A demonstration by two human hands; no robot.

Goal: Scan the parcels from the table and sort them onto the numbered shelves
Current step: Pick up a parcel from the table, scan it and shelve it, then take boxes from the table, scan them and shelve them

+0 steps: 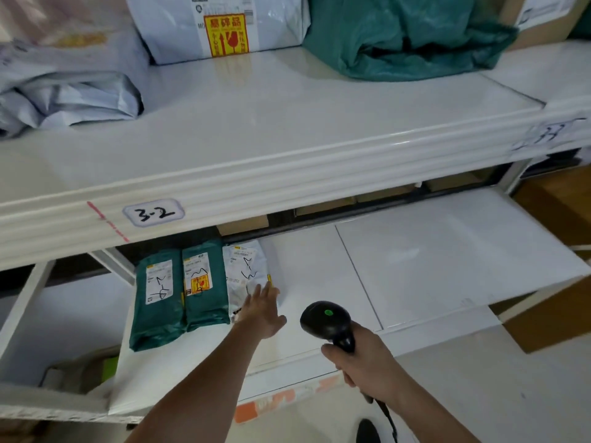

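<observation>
Lower centre of frame: left hand (263,310) flat, fingers straight, touching white plastic mailer parcel (245,276) on lower white shelf (415,251), just beside two green plastic mailer parcels (179,295); right hand (364,362) wrapped round black handheld barcode scanner (326,321); three parcels sit here, more on upper shelf labelled 3-2 (153,213); table out of view, so remaining count unknown.
</observation>
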